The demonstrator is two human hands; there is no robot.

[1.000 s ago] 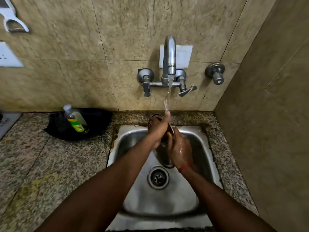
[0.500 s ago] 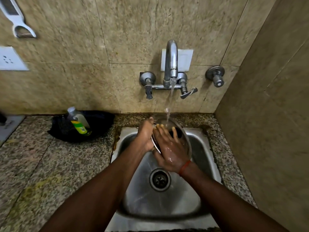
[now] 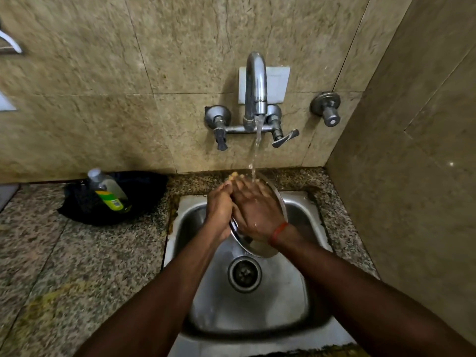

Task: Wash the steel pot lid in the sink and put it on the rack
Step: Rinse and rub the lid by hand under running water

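Observation:
The round steel pot lid (image 3: 260,249) is held tilted over the steel sink (image 3: 293,300), under water running from the wall tap (image 3: 255,86). My left hand (image 3: 219,212) grips the lid's left rim. My right hand (image 3: 257,211) lies flat on the lid's face with the fingers spread, and the stream falls on the fingertips. Most of the lid is hidden behind my hands. No rack is in view.
A clear soap bottle with a green label (image 3: 109,190) leans on a black cloth (image 3: 139,191) on the granite counter (image 3: 64,266) left of the sink. Tap handles (image 3: 284,137) stick out of the tiled wall. A tiled side wall (image 3: 412,176) closes the right.
The lid has turned from edge-on to face-up under the stream. My right hand has spread flat over its face and slid up towards the water.

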